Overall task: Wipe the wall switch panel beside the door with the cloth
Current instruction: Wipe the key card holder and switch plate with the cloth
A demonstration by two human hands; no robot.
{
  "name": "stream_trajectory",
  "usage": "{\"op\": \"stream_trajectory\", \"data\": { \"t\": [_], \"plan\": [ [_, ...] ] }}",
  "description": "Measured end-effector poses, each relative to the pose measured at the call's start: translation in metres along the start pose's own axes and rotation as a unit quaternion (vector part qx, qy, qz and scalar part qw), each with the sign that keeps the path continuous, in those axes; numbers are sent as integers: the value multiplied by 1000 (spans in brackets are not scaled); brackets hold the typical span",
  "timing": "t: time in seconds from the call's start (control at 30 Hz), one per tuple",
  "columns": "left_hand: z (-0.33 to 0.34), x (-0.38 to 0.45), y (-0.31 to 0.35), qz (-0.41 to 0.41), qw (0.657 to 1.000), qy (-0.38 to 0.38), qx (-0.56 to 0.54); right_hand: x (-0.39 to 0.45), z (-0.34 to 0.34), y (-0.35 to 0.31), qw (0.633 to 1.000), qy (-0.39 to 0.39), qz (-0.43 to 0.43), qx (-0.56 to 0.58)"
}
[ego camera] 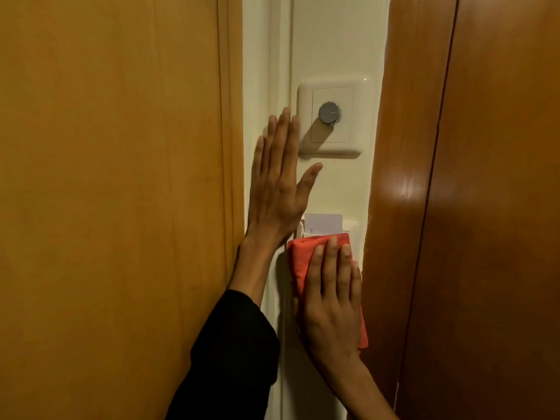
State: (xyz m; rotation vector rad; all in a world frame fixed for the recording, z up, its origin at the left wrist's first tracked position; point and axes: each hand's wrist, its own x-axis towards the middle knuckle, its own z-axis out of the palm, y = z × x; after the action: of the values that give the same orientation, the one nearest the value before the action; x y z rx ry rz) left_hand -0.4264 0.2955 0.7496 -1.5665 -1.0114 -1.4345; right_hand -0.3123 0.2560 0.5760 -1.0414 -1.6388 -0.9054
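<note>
A red cloth (300, 262) lies flat against the lower wall panel (353, 234), a cream plate with a white card (322, 222) standing in its top slot. My right hand (331, 301) presses the cloth onto that panel with its fingers spread flat, covering most of the plate. My left hand (278, 183) rests open and flat on the cream wall just left of the panels, fingers pointing up. Above sits a second cream panel (306, 116) with a round grey dial (329, 113), uncovered.
The panels sit on a narrow cream wall strip (333, 40). A light wooden door (115, 192) fills the left side. A darker glossy wooden frame (403, 177) and door (500, 207) close in on the right.
</note>
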Motion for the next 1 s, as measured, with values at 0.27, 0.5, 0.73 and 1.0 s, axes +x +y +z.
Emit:
{"op": "stream_trajectory", "data": {
  "t": [0.27, 0.5, 0.73, 1.0],
  "plan": [
    [0, 0, -2, 9, 1000, 0, 17, -26, -5, 22, 996, -31, -81, -37],
    [1, 3, -2, 11, 1000, 13, 18, 21, -12, 1, 998, -4, -64, 4],
    [1, 2, -2, 6, 1000, 11, 13, 1, -27, 35, 996, -44, -76, -22],
    [-1, 2, 0, -1, 1000, 6, 4, 5, -21, 23, 989, -45, -142, -11]
  ]
}}
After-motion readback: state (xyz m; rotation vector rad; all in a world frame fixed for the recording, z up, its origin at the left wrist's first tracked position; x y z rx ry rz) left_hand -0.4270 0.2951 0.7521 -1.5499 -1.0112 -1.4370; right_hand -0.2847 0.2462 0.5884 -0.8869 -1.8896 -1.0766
